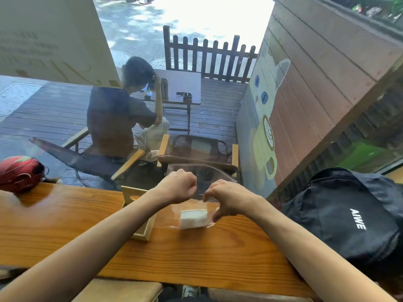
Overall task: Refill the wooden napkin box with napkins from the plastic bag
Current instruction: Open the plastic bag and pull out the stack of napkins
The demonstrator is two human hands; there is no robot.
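Observation:
A clear plastic bag stands on the wooden counter, its mouth held up and spread wide. A white stack of napkins lies at its bottom. My left hand grips the bag's left rim with curled fingers. My right hand pinches the right rim, thumb reaching down beside the napkins. The light wooden napkin box sits just left of the bag, partly hidden under my left forearm; its inside is mostly covered.
A black backpack lies on the counter at the right. A red helmet rests at the far left. Behind the glass, a person sits in a deck chair beside a small table.

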